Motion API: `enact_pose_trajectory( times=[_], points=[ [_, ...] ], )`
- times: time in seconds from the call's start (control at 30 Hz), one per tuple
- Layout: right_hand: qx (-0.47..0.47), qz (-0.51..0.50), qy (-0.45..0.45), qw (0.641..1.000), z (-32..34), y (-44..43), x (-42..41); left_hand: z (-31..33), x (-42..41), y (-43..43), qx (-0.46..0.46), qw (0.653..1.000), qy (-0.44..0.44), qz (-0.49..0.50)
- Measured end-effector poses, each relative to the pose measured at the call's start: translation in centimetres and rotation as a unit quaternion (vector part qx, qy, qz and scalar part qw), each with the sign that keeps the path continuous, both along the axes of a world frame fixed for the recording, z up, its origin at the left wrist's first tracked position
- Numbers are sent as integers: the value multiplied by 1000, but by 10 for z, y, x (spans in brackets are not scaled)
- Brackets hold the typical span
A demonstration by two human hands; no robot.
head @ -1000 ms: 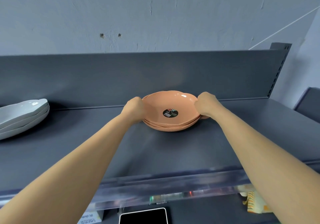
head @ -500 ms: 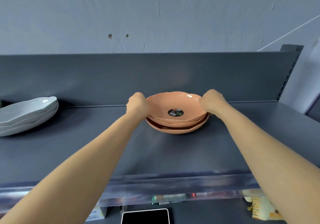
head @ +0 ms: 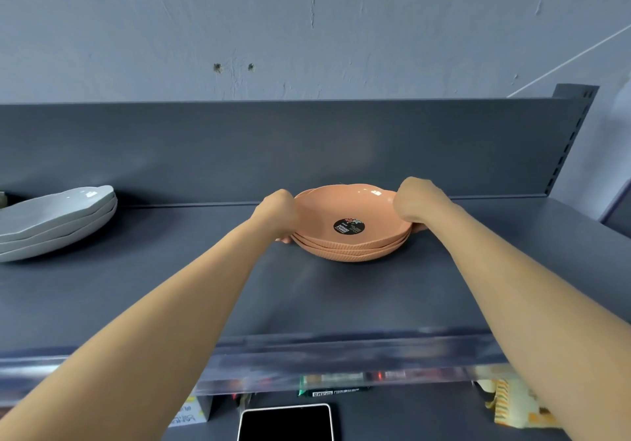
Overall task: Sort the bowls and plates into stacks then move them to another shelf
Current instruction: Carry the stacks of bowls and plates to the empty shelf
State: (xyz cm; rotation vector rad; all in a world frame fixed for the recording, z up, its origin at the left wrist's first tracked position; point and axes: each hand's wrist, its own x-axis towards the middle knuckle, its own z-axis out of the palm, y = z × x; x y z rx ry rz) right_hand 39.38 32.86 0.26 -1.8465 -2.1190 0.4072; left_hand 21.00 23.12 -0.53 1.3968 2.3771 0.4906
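Curled fingers [head: 419,227] clamp opposite rims of three nested peach bowls [head: 348,246]: the left hand [head: 278,213] grasps the left edge, the right hand [head: 415,201] the right edge, thumbs over the top rim and fingertips tucked under. The bowls sit toward the back of a dark grey shelf [head: 170,297], right of its middle. Whether the bottom bowl rests on the shelf or is just off it cannot be told.

The bowls look like light, stiff, moulded ware with ribbed undersides and a glossy inside, where a round black sticker [head: 349,226] is stuck. The gloss suggests a slippery surface, so the two-sided rim hold, pressing inward and kept level, seems the safest purchase. Tilted, the nested bowls could slide on one another.

A back panel [head: 239,146] stands close behind the bowls, so the way out is probably up and toward the person. The shelf's front lip [head: 341,355] is the edge to clear on that path. Grey-white plates [head: 54,222] are stacked well apart at the left, and a slotted post [head: 566,146] bounds the right end, with open shelf between.
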Motion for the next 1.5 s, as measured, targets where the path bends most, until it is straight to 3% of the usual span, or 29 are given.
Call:
enact_pose_trajectory(
  times=[0.17, 0.37, 0.47, 0.7, 0.83, 1.1, 1.43, 1.5],
  points=[
    [26, -30, 36, 999, -11, -5, -2, -1, 4, -10, 38, 999, -32, 0],
    [-124, -12, 77, 989, -2, -11, -10, -1, -3, -23, 44, 997, -58, 20],
    [-182, 10, 117, 976, 0, -15, -16, -2, -12, -33, 86, 994, -10, 63],
    [-135, 39, 193, 971, 9, -33, -56, 13, -43, -78, 211, 961, 123, 130],
    [-92, 49, 237, 966, 23, -48, -89, 22, -75, -109, 268, 942, 133, 153],
    [-69, 77, 330, 938, 36, -101, -182, 19, -183, -186, 210, 930, 158, 258],
    [-28, 8, 356, 934, 28, -163, -264, -4, -295, -215, 148, 930, -21, 335],
    [-22, -8, 352, 936, 25, -169, -270, -5, -305, -209, 170, 909, -150, 349]
  ],
)
